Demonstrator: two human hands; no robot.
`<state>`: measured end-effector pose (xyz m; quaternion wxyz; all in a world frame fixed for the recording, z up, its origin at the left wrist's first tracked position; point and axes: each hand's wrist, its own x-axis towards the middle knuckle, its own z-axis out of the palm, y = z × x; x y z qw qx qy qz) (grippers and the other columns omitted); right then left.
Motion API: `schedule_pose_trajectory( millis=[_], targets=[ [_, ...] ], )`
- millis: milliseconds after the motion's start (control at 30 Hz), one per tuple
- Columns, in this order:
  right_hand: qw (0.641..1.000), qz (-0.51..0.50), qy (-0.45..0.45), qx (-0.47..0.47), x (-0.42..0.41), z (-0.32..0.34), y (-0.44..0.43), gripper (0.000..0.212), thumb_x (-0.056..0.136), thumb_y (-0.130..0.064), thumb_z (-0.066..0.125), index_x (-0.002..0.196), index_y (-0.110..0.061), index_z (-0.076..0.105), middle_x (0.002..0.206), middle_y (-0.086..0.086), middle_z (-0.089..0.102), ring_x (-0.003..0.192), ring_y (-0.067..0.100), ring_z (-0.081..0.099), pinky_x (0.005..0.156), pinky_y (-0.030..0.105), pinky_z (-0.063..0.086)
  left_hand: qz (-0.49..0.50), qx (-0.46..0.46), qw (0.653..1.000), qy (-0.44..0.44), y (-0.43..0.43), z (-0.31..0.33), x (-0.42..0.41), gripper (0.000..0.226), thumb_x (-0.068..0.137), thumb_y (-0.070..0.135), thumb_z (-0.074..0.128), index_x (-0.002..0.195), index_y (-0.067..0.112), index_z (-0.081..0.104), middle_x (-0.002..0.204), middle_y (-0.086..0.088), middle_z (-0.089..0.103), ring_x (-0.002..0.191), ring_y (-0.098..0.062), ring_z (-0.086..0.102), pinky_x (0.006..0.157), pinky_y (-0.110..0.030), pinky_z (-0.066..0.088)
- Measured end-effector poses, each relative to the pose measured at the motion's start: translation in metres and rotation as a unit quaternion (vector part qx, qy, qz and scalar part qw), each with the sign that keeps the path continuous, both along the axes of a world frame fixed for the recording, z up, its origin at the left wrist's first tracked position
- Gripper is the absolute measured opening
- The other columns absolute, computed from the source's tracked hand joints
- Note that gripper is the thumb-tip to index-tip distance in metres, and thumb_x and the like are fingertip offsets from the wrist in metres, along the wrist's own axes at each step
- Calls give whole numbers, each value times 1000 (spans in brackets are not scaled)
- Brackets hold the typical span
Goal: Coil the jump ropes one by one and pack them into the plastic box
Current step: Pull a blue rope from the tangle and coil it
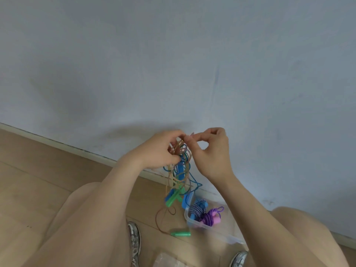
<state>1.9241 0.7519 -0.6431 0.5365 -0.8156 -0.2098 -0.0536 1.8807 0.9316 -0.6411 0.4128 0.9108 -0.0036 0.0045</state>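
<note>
A person crouches over a wooden floor at the foot of a pale wall. At centre frame the left hand grips a tangle of jump ropes, blue, green and tan, with handles dangling beneath. Lower down, a green handle and a loop of brown rope lie on the floor. The right hand, close beside the left, pinches a strand at the tangle's top. Lower right of centre, a clear plastic box holds a coiled striped rope and a purple rope.
</note>
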Motion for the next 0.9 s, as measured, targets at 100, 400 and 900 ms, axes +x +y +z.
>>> schedule_pose_trajectory(
  millis=[100, 400, 900],
  targets=[
    [991, 54, 69, 103, 1, 9, -4, 33, 109, -26, 55, 85, -7, 66, 68, 4, 67, 69, 21, 67, 69, 40, 56, -4, 85, 995, 47, -2, 0, 0, 45, 80, 7, 75, 114, 36, 67, 80, 10, 62, 66, -4, 56, 62, -23, 44],
    [770, 114, 418, 469, 14, 31, -17, 33, 114, -34, 41, 85, -21, 51, 61, -7, 40, 45, 8, 30, 42, 19, 26, -8, 204, 963, 177, 3, -15, 1, 35, 96, 40, 73, 129, 28, 69, 106, 7, 60, 95, -16, 58, 76, -26, 45],
    [980, 76, -4, -183, 14, 3, -19, 40, 105, -9, 41, 131, -24, 67, 86, -2, 74, 83, 22, 68, 70, 18, 50, 54, 212, 962, 164, -4, -8, 0, 19, 89, 27, 63, 102, 17, 71, 103, -5, 72, 101, -29, 67, 87, -42, 57]
  ],
)
